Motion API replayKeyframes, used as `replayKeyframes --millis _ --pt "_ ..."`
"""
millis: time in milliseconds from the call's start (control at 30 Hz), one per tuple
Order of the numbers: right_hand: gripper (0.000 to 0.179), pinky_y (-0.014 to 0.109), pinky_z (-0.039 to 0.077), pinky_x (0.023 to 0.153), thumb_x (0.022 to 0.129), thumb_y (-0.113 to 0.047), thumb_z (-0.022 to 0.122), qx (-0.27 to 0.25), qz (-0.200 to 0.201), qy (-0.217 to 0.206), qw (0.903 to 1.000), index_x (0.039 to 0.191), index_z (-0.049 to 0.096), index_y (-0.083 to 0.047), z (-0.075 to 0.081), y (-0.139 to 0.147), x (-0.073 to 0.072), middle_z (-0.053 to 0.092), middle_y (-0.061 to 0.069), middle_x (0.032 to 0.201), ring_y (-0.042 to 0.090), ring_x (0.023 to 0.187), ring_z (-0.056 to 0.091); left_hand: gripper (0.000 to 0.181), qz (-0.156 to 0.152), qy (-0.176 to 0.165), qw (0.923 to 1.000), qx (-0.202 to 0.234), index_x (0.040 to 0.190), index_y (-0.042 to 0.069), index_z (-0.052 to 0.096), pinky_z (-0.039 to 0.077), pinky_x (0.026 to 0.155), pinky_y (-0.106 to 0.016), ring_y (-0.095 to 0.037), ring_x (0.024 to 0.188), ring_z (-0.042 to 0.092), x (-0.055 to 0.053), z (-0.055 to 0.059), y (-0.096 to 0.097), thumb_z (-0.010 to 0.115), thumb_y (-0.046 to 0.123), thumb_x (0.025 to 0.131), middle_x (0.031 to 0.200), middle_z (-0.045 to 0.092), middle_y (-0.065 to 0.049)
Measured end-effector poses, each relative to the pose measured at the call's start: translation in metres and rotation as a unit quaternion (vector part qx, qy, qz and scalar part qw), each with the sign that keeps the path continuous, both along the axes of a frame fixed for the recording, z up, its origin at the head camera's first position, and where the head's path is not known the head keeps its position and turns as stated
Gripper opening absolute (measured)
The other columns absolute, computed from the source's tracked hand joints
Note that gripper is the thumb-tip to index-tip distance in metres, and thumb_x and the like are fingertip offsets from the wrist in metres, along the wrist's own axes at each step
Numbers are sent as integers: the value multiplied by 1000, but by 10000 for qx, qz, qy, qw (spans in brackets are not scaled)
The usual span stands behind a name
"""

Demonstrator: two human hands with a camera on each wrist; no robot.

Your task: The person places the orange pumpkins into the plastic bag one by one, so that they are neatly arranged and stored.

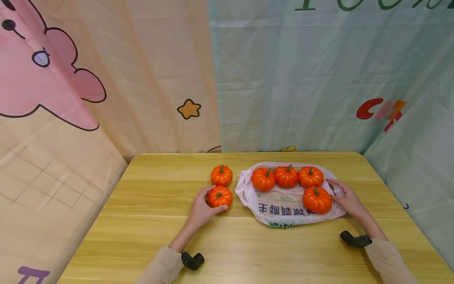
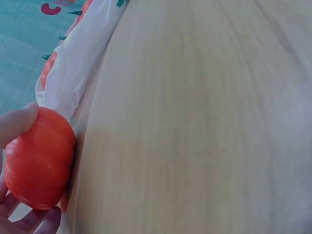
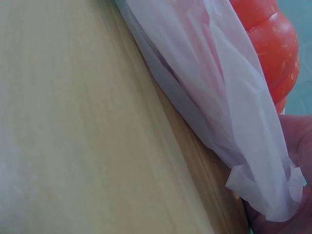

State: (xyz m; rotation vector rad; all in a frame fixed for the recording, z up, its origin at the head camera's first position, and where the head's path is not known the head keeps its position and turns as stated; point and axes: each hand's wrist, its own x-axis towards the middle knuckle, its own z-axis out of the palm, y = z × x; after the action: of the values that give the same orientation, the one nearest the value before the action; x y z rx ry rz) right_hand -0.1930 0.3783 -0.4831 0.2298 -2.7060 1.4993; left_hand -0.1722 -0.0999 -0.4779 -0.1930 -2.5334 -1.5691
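Note:
In the head view my left hand [image 1: 202, 209] curves round a small orange pumpkin [image 1: 220, 197] on the table, thumb on its near side and fingers on its far side. The left wrist view shows this pumpkin [image 2: 41, 158] between thumb and fingers. Just behind it sits another pumpkin [image 1: 221, 175]. My right hand [image 1: 349, 199] lies at the right rim of a white plastic bag [image 1: 248, 193], fingers spread over the edge, thumb beside the near pumpkin [image 1: 317, 200] inside. In the right wrist view the bag's rim [image 3: 263, 180] partly hides this hand.
Inside the spread bag, a row of pumpkins [image 1: 286, 176] lies along the back. Printed dark characters show on the bag's bottom. The wooden table [image 1: 149, 228] meets printed curtains [image 1: 166, 79] at its back edge. Black wrist devices [image 1: 192, 260] sit on both wrists.

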Motion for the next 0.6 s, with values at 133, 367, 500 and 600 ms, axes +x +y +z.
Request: replayKeyframes --millis 133,367,500,600 --pt "52 74 8 106 94 -5 55 -1 -11 -70 10000 139 35 10 -1 1 0 25 38 146 56 135 13 74 68 36 9999 65 129 2 53 47 99 -51 -33 117 54 3 -1 1 88 18 66 128 55 -16" --pt "53 74 8 106 95 -8 55 16 -42 -218 9998 141 34 8 0 1 0 24 37 147 56 136 12 74 277 75 9996 58 129 2 53 46 100 -53 -35 118 53 8 -1 5 88 18 66 129 54 -17" --pt "51 74 9 106 95 -7 54 34 -42 -65 10000 140 35 9 1 0 0 27 38 146 56 135 14 75 295 -18 9996 19 131 3 52 44 102 -52 -34 122 51 8 0 5 88 21 68 132 53 -16" --pt "49 74 10 106 95 -5 54 13 -1 109 9999 137 37 11 0 -2 1 31 39 141 56 133 16 75 327 -76 9994 -117 132 5 51 43 104 -51 -33 123 51 8 -1 5 87 23 69 134 52 -14"
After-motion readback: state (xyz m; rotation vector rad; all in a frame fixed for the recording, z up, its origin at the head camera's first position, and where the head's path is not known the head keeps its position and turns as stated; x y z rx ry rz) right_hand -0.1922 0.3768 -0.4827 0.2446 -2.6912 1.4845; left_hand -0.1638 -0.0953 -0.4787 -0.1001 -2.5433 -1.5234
